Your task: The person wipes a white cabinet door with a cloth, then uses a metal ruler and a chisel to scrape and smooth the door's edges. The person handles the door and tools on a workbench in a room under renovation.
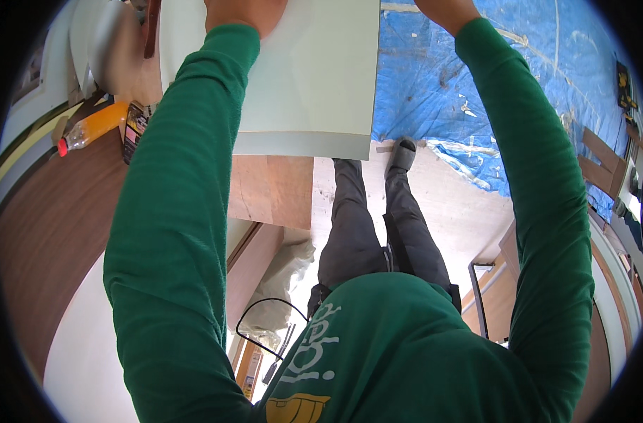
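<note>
Both my arms in green sleeves reach up and forward to a large pale flat panel (311, 77) held in front of me. My left hand (245, 14) lies on the panel near its left part, cut by the top edge of the picture. My right hand (444, 10) is at the panel's right edge, also mostly cut off. The fingers of both hands are hidden. The panel's lower edge hangs above a light wooden board (272, 189). Below me I see my dark trousers and one dark shoe (403, 154).
A blue tarp (476, 77) covers the floor at the right. At the left a dark brown tabletop (53, 233) bears an orange bottle (92, 127) and a small dark box (134, 127). A black cable loop (265, 324) and wooden parts (600, 166) lie around.
</note>
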Demonstrator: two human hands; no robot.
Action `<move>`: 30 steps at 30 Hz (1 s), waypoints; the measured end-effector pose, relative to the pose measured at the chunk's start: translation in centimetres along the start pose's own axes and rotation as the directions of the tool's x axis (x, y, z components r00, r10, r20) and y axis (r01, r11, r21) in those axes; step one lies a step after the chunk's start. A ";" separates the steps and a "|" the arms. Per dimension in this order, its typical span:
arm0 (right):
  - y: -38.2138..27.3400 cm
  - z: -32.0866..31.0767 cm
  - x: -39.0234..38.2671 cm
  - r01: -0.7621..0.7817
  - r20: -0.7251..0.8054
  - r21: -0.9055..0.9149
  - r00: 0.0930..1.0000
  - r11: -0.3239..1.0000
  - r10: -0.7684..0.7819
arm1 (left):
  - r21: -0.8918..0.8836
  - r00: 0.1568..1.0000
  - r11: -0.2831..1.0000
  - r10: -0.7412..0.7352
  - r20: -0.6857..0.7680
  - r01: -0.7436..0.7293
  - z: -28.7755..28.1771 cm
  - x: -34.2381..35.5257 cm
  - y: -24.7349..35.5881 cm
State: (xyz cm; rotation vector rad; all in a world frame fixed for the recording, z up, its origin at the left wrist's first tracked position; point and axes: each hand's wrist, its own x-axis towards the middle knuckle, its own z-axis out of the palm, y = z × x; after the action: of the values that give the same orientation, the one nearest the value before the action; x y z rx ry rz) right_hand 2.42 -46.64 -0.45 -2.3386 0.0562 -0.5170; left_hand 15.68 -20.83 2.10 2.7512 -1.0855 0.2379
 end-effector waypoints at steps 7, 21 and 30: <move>-2.3 0.4 -7.3 -0.029 0.177 0.020 0.984 0.999 0.025 | -0.030 0.999 0.999 0.013 -0.033 -0.014 0.3 0.0 0.0; -12.3 -1.5 -18.0 0.002 0.452 0.104 0.891 0.995 -0.049 | -0.006 0.999 1.000 0.020 -0.030 -0.020 0.5 -0.1 -0.4; -6.2 -0.8 -6.1 -0.030 0.121 -0.065 0.992 0.997 0.037 | -0.007 0.992 0.998 0.069 -0.104 -0.070 0.9 0.0 -0.9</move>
State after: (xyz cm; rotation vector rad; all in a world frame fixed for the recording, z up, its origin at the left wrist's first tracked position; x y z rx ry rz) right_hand -4.14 -41.50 2.11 -2.4219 0.0546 -0.3589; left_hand 16.41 -20.41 1.13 2.6614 -1.1525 0.3795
